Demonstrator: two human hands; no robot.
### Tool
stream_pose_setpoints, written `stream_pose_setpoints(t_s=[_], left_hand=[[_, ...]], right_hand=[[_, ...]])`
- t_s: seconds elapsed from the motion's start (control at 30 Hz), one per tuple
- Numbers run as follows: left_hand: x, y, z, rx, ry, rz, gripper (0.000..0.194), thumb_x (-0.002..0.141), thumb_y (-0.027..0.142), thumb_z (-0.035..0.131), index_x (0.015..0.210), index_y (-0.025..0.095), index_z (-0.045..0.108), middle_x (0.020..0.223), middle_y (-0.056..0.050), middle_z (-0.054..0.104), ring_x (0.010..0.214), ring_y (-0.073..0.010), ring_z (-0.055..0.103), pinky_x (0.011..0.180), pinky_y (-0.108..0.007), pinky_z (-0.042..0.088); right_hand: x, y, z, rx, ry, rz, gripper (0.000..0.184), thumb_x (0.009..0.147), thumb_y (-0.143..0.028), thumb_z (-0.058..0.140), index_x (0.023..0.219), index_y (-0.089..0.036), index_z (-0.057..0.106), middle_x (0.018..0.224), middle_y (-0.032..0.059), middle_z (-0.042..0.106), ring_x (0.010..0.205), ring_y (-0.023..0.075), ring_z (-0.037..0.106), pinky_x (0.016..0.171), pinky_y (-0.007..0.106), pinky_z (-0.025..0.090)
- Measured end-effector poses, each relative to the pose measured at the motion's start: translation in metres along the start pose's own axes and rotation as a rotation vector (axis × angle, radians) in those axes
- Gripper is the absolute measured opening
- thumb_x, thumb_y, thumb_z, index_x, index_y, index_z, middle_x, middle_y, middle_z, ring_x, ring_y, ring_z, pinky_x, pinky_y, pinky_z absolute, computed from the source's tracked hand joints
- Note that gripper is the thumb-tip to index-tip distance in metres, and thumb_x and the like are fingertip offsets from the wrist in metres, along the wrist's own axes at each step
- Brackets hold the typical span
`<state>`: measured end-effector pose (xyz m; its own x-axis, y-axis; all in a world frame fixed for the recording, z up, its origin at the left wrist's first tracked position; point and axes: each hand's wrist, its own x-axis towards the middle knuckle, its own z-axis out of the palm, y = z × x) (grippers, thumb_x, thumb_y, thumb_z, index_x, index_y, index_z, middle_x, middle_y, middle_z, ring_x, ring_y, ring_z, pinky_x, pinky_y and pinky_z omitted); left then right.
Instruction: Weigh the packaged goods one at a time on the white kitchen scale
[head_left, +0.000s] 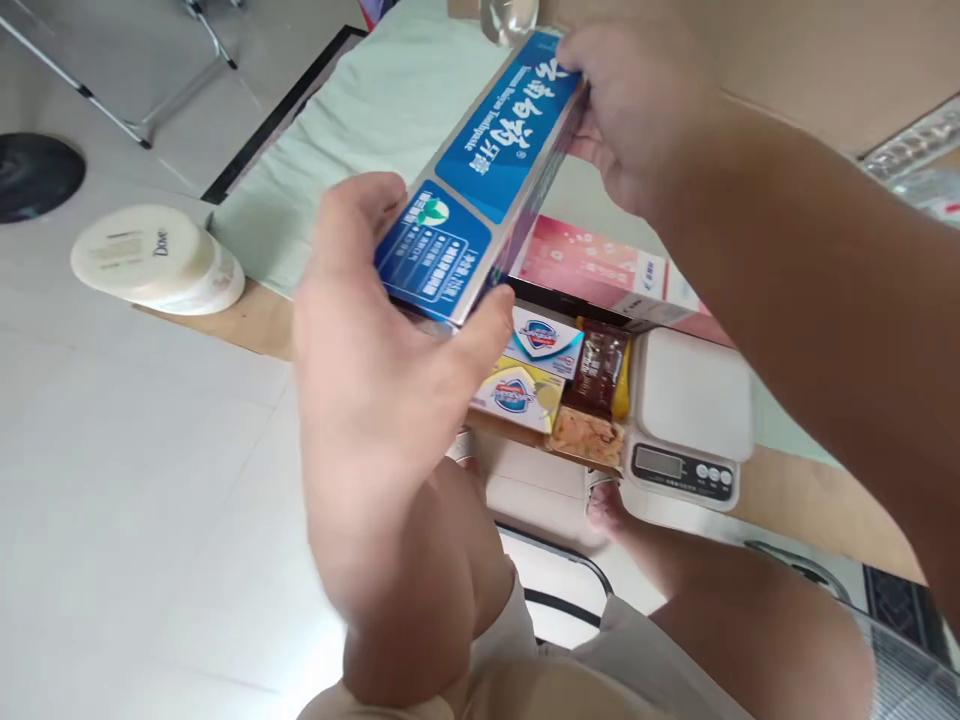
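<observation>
I hold a long blue toothpaste box (480, 180) in the air with both hands. My left hand (375, 380) grips its near end, thumb on one side and fingers on the other. At the far end, my right hand (637, 110) is closed on the box. Below it lie two soap bars (529, 370), a brown snack packet (596, 375) and a pink box (600, 265).
A white kitchen scale (690, 420) stands to the right of the soaps. A white Dove jar (150, 260) sits at the left on the table edge. A pale green cloth (375, 110) covers the far surface. My knees and the tiled floor are below.
</observation>
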<state>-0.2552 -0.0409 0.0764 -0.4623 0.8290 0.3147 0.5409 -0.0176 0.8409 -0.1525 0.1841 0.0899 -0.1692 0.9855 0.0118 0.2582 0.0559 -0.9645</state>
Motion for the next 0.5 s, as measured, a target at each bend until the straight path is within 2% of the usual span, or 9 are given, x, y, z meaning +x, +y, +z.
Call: stream_pose_setpoints(t_s=[0.07, 0.13, 0.27, 0.37, 0.43, 0.5], left_hand=[[0.005, -0.007, -0.006, 0.046, -0.094, -0.107, 0.051, 0.074, 0.029, 0.078, 0.12, 0.024, 0.056, 0.099, -0.001, 0.065, 0.084, -0.0186, 0.062, 0.069, -0.036, 0.052], [0.01, -0.016, -0.014, 0.123, -0.184, -0.199, 0.054, 0.071, 0.035, 0.081, 0.118, 0.027, 0.057, 0.088, 0.002, 0.063, 0.07, -0.0169, 0.059, 0.06, -0.035, 0.047], [0.016, -0.037, -0.025, 0.252, -0.306, -0.305, 0.043, 0.07, 0.042, 0.079, 0.103, 0.028, 0.057, 0.069, 0.004, 0.057, 0.053, -0.0156, 0.047, 0.053, -0.036, 0.039], [0.011, -0.05, -0.028, 0.231, -0.385, -0.309, 0.046, 0.069, 0.05, 0.082, 0.098, 0.028, 0.054, 0.068, 0.001, 0.058, 0.058, -0.0209, 0.055, 0.057, -0.04, 0.044], [0.006, -0.056, -0.03, 0.156, -0.433, -0.256, 0.05, 0.069, 0.055, 0.086, 0.097, 0.028, 0.054, 0.073, 0.0, 0.062, 0.068, -0.025, 0.064, 0.064, -0.043, 0.052], [0.002, -0.059, -0.03, 0.048, -0.472, -0.189, 0.051, 0.074, 0.061, 0.085, 0.1, 0.028, 0.057, 0.081, -0.002, 0.068, 0.078, -0.0275, 0.071, 0.071, -0.045, 0.059]], right_hand=[[0.011, -0.002, 0.028, -0.039, -0.046, 0.038, 0.008, 0.097, -0.006, 0.041, 0.098, -0.01, 0.049, 0.086, -0.0049, 0.055, 0.1, 0.0066, 0.071, 0.091, 0.029, 0.056], [0.016, -0.002, 0.046, -0.081, -0.096, 0.065, 0.007, 0.097, -0.006, 0.042, 0.099, -0.01, 0.048, 0.086, -0.0054, 0.055, 0.099, 0.0059, 0.071, 0.088, 0.027, 0.056], [0.018, 0.008, 0.063, -0.207, -0.193, 0.08, 0.006, 0.095, -0.005, 0.056, 0.1, -0.008, 0.055, 0.08, -0.0061, 0.058, 0.08, 0.0053, 0.068, 0.092, 0.036, 0.062], [0.018, 0.019, 0.065, -0.288, -0.279, 0.099, 0.005, 0.094, -0.005, 0.061, 0.098, -0.007, 0.062, 0.077, -0.0041, 0.061, 0.073, 0.0066, 0.066, 0.099, 0.041, 0.062], [0.017, 0.025, 0.064, -0.328, -0.322, 0.099, 0.006, 0.094, -0.004, 0.06, 0.096, -0.007, 0.065, 0.074, -0.0047, 0.061, 0.072, 0.0071, 0.065, 0.104, 0.045, 0.06], [0.018, 0.029, 0.061, -0.352, -0.357, 0.062, 0.007, 0.092, -0.004, 0.06, 0.092, -0.007, 0.067, 0.069, -0.0061, 0.059, 0.07, 0.0077, 0.063, 0.11, 0.054, 0.056]])
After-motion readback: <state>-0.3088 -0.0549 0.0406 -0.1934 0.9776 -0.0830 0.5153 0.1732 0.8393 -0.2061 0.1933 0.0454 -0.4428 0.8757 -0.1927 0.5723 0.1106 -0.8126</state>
